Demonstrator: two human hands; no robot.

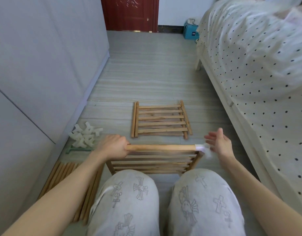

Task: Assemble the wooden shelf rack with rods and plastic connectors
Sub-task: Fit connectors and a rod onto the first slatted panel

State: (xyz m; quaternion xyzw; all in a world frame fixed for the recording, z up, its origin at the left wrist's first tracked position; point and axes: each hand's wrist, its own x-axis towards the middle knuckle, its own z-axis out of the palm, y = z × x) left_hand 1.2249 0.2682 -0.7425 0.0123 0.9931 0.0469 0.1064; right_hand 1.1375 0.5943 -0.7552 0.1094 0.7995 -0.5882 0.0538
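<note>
Left hand (113,147) gripped shelf panel (153,160) rail; right hand (218,142) open beside white connector (202,148) on rail end. Likely seating connector; next probably needs a rod.

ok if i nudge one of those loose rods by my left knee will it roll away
Probably a little. The rods look round and smooth and lie on a hard, smooth floor, so one could roll sideways easily. They lie packed side by side, though, so neighbours would likely stop it. They look stiff and fairly light, being thin wood.
</note>
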